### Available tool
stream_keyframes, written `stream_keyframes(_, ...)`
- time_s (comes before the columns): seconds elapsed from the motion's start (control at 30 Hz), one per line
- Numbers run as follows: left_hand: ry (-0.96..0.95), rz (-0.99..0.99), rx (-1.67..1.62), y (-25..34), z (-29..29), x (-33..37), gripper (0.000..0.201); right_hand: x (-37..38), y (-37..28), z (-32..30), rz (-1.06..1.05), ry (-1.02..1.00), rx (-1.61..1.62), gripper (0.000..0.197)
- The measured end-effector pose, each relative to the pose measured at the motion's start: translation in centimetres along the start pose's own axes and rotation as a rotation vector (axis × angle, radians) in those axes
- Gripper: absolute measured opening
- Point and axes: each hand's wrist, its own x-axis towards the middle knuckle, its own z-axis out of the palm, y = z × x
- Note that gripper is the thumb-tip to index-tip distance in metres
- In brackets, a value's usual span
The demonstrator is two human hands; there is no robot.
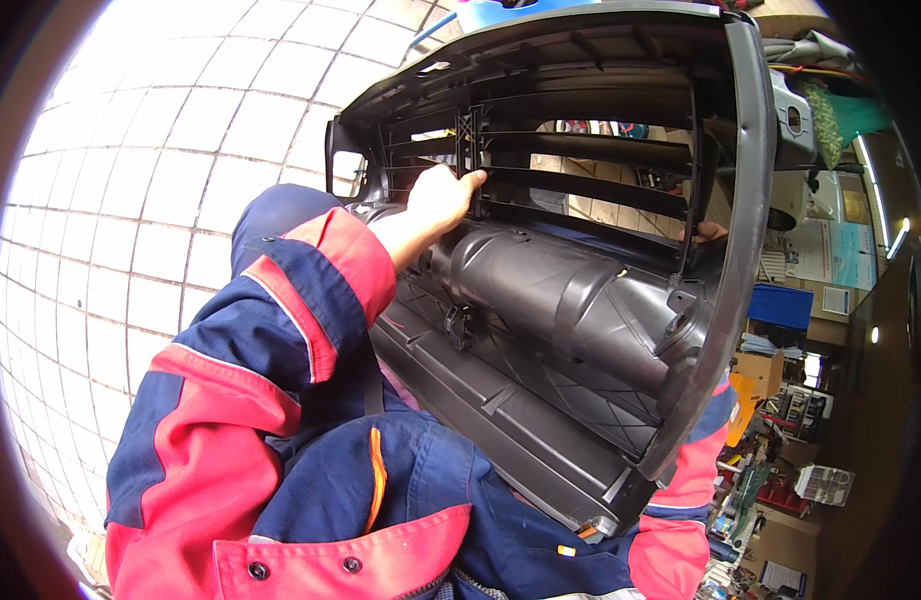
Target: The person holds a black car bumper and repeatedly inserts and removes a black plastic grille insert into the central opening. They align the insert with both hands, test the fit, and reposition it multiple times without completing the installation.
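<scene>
A large black plastic grille frame (516,285), like a car part, stands tilted in front of my body. It has long horizontal slats (591,190) in its upper part and a thick rounded crossbar below them. My left hand (443,200) is closed round the upright divider (468,145) between the slats, its thumb pointing right. Behind the frame's right side, only part of my right hand (712,232) shows, with fingers curled at the slats' end. The frame's right edge hides most of that arm.
White floor tiles (161,180) spread out on the left. Something blue (511,12) sits beyond the frame's top. To the right are a green net-like bundle (841,120), a blue bin-like object (781,307), cardboard boxes (759,372) and many small workshop items.
</scene>
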Motion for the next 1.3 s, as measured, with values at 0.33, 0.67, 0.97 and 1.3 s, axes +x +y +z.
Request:
stream_keyframes(0.33,-0.139,0.218,0.211,-0.9,-0.5,-0.9,0.064,0.1,0.4,0.1,0.027,0.024,0.068,0.046)
stream_keyframes(0.67,-0.086,0.511,0.323,-2.5,-1.2,-1.6,0.073,1.7,1.6,-2.9,0.129,-0.005,0.036,0.053)
stream_keyframes(0.97,-0.136,0.576,0.395,-3.4,-1.4,-0.2,0.057,1.4,0.9,-2.1,0.072,-0.08,0.13,0.053)
stream_keyframes(1.3,-0.155,0.624,0.405,-3.9,-0.6,-0.2,0.044,0.6,0.1,-0.8,0.018,-0.01,-0.039,0.053)
